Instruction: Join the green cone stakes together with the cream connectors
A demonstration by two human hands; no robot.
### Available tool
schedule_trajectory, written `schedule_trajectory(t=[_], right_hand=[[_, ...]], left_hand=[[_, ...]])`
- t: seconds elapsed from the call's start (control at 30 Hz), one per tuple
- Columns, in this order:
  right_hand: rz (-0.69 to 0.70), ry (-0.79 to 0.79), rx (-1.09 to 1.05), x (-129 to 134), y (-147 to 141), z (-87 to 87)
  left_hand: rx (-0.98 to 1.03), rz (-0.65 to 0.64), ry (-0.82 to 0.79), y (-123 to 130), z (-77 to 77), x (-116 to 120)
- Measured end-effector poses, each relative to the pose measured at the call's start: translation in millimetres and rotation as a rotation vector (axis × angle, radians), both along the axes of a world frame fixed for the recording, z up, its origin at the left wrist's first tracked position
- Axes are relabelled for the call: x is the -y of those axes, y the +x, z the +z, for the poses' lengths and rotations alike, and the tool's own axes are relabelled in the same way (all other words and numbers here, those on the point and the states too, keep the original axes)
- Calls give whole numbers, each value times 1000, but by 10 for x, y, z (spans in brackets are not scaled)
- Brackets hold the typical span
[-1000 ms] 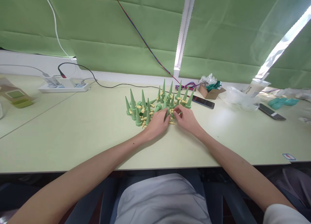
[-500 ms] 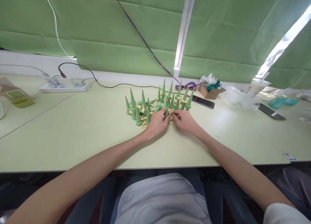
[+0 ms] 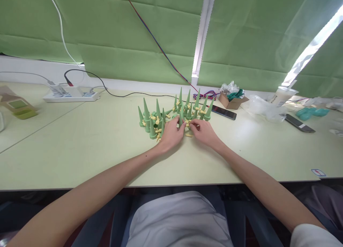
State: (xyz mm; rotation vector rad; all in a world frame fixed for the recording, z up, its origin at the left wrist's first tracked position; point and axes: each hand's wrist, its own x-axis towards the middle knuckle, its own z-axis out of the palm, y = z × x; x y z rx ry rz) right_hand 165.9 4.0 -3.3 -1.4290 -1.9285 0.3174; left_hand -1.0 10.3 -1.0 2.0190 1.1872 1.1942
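My left hand (image 3: 172, 134) is closed around a green cone (image 3: 181, 118), its pointed tip standing up above my fingers. Just to its right, my right hand (image 3: 205, 131) pinches a small yellow piece (image 3: 187, 124) against the side of that cone; my fingers partly hide it. Another yellow piece (image 3: 189, 135) lies on the table below my fingertips. Several green cones (image 3: 152, 130) stand to the left, some tipped over, with small yellow pieces among them. Behind my hands is a further group of upright cones (image 3: 208, 113), several with yellow pieces on their sides.
A phone (image 3: 224, 112) and a cardboard box (image 3: 232, 101) with crumpled wrapping sit behind on the right. Farther right are a plastic bag (image 3: 261, 109), a cup (image 3: 283, 96) and a second phone (image 3: 299, 123). A power strip (image 3: 71, 95) lies at the back left.
My left hand has tilted and raised the cone slightly, so more of it shows. My right fingertips have shifted a little, and the yellow piece on the table is more visible.
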Motion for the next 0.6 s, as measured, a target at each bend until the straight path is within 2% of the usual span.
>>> schedule_trajectory(t=[0.6], right_hand=[[-32,31,-14,31,-17,36]], left_hand=[[-44,35,-64,3,34,31]])
